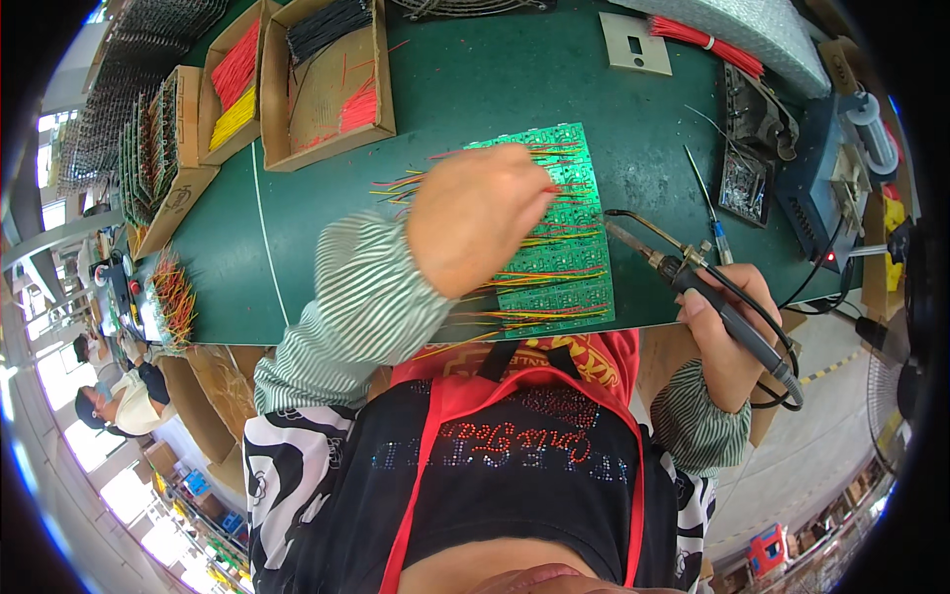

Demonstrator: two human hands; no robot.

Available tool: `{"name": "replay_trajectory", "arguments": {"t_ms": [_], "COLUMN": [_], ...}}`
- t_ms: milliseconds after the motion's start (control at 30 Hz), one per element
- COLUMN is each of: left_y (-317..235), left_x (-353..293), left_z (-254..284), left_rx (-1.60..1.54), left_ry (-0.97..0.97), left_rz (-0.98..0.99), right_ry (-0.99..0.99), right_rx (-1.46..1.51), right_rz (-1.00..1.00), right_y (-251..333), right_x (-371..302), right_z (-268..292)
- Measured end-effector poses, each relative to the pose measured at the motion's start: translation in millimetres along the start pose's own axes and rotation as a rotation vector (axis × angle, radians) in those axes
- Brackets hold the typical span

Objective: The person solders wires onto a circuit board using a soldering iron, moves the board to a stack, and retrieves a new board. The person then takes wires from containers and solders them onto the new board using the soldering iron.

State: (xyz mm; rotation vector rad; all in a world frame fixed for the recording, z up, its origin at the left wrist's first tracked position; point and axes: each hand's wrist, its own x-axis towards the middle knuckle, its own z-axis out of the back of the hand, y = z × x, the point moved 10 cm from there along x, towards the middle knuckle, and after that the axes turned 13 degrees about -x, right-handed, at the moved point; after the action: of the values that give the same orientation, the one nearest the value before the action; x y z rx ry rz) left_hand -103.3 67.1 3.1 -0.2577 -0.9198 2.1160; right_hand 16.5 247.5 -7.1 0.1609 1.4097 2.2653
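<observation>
A green circuit board panel point(569, 259) lies on the bench, with rows of red and yellow wires point(539, 280) across it, their ends sticking out past its left edge. Over the upper part of the panel is my left hand point(480, 213), its fingers pinched on a thin red wire at the board. The hand hides part of the panel beneath. My right hand point(727, 332) grips a soldering iron point(732, 319) with a thin curved metal tube alongside. The iron's tip points left, close to the panel's right edge. Striped sleeves cover both forearms.
Cardboard boxes point(388, 119) of cut wires stand at the back left, beside racked circuit boards point(148, 148). A wire bundle point(176, 302) lies at left. A screwdriver point(705, 193), a metal tray point(747, 183) and a blue soldering machine point(807, 188) are at right. Another person point(129, 401) sits far left.
</observation>
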Motion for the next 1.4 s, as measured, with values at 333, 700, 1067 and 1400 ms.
{"name": "replay_trajectory", "arguments": {"t_ms": [333,700,1067,1400], "left_y": [18.7,33.2,34.7,1.1], "left_x": [-63.6,-68.6,-66.9,-57.2], "left_z": [3.7,-2.5,-3.4,29.5], "left_rx": [-0.141,-0.205,-0.206,-0.02], "left_ry": [0.082,0.093,0.112,-0.052], "left_rz": [0.211,0.269,0.29,0.128], "right_ry": [0.17,0.235,0.234,0.172], "right_rx": [-0.096,-0.053,-0.003,-0.076], "right_rz": [0.249,0.302,0.256,0.204], "right_y": [34.8,37.2,33.5,25.8], "right_x": [-19.1,-18.6,-16.3,-20.1], "right_z": [-37.7,-63.8,-60.5,-39.7]}}
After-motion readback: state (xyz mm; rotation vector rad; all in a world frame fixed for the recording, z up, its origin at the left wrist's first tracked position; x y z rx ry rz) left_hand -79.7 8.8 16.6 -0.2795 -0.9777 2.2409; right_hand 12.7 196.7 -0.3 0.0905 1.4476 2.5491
